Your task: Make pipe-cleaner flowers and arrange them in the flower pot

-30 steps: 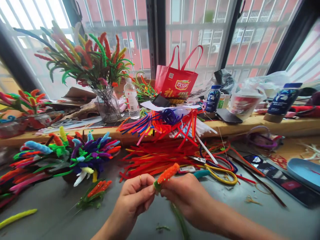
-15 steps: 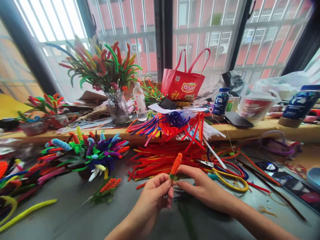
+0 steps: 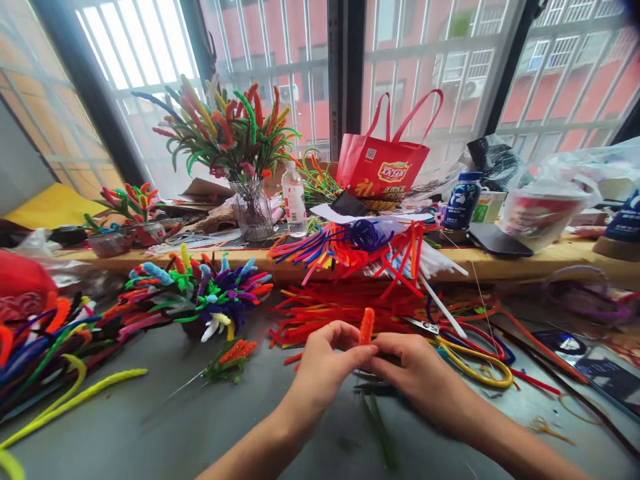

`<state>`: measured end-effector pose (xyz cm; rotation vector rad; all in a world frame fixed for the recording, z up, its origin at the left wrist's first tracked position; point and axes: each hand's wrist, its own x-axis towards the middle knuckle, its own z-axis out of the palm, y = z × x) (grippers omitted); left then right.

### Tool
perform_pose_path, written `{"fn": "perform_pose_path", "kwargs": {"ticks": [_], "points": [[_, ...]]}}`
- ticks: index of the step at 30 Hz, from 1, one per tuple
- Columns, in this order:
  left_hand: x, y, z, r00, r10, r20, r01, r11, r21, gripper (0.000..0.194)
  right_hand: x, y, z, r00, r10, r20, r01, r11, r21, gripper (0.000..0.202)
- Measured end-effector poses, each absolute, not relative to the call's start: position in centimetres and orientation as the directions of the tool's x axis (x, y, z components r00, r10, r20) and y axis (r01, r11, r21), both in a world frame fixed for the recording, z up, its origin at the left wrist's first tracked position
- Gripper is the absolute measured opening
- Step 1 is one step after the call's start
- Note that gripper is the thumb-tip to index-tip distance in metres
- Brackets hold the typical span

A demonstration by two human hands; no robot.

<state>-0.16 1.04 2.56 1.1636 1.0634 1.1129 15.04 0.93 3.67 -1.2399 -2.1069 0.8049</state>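
The left hand point(image 3: 325, 363) pinches the bottom of a fuzzy orange piece point(image 3: 367, 325) between its thumb and fingers. The orange piece stands up between the two hands, above the gray worktop point(image 3: 165, 427). The right hand point(image 3: 413, 363) has its fingertips right by the same bottom end, but I can't tell if they grip it too. Some blurry green stems point(image 3: 380, 433) lie below the hands. Behind the hands is a big pile of red fuzzy sticks point(image 3: 320, 310). A yellow loop point(image 3: 483, 363) is near the right hand. Off to the left lies a little orange and green bunch point(image 3: 235, 357), with a bigger bunch of many colors point(image 3: 215, 293) behind it. Farther back, a wooden ledge point(image 3: 240, 262) holds a glass vase point(image 3: 253, 213) full of fuzzy flowers, a clear bottle point(image 3: 294, 200) and a red bag point(image 3: 383, 170).
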Motion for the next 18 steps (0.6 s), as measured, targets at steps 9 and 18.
{"fn": "perform_pose_path", "kwargs": {"ticks": [9,18], "points": [[-0.4,1.3,2.4,0.189,0.982,-0.019,-0.257,0.068,0.964,0.029,15.1,0.3,4.2,-0.432,0.879,0.201,0.405,0.388,-0.828,0.023],[-0.2,0.9,2.1,0.439,0.892,0.112,-0.529,0.155,0.835,0.033,14.1,0.2,0.7,-0.585,0.81,-0.037,-0.267,-0.235,-0.935,0.038]]}}
